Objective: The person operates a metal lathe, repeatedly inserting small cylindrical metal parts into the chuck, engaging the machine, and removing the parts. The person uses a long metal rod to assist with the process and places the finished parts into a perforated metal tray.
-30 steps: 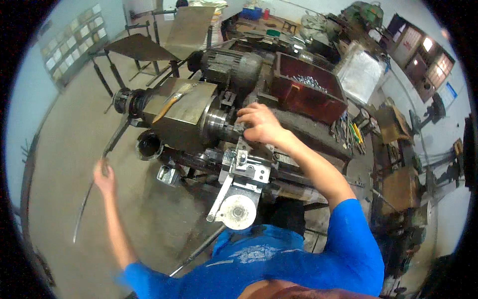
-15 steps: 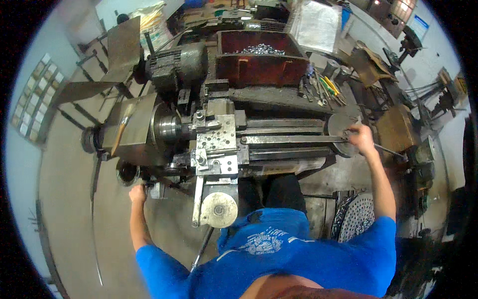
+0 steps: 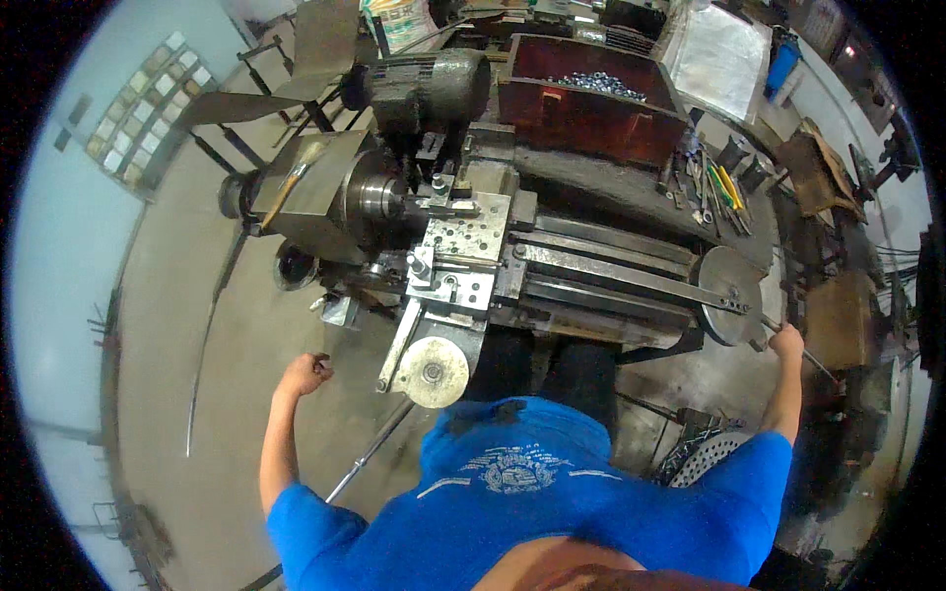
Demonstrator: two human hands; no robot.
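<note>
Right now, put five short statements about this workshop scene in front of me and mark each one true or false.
1. The right hand is near the large round metal disc. True; it overlaps a rod there, but whether it grips the rod is unclear.
2. The left hand rests on the pale round dial. False: the left hand is apart from the dial, off to its left.
3. A brush lies on the metal housing. True.
4. The red-brown box is empty. False: it holds a pile of small metal parts.
5. A yellow-handled tool lies to the right of the box. True.
</note>
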